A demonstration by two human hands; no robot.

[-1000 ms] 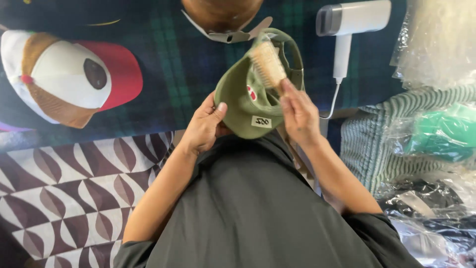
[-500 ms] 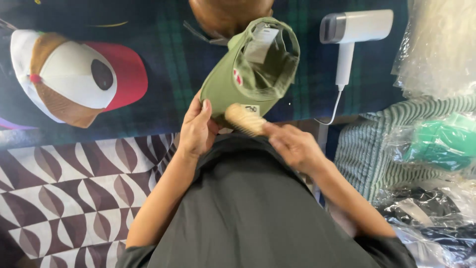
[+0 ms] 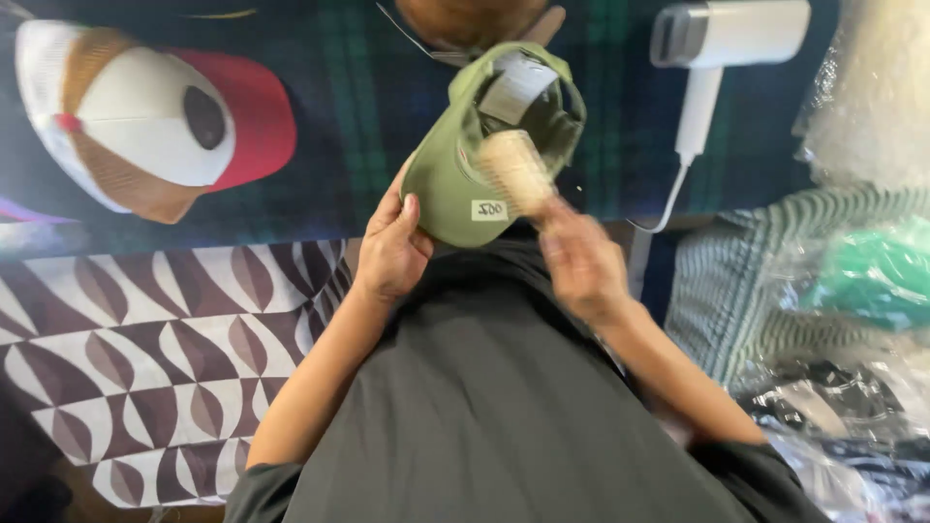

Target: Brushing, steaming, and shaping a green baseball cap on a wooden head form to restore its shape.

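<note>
My left hand (image 3: 392, 247) grips the brim of an olive green cap (image 3: 455, 169) held up over the dark plaid cloth, its hollow inside turned toward me. A small white label is stuck on the brim. My right hand (image 3: 581, 261), blurred by motion, holds a pale wooden bristle brush (image 3: 513, 172) whose head lies against the cap just below its opening.
A red, white and tan trucker cap (image 3: 155, 121) lies at the left on the plaid cloth (image 3: 329, 107). A white handheld steamer (image 3: 722, 48) with its cord lies at the upper right. Plastic-wrapped goods (image 3: 852, 281) pile up at the right. A brown patterned cloth (image 3: 145, 339) covers the lower left.
The brush went from the cap's opening down to the brim and is now back up on the cap. The cap has been tilted and turned slightly in my left hand.
</note>
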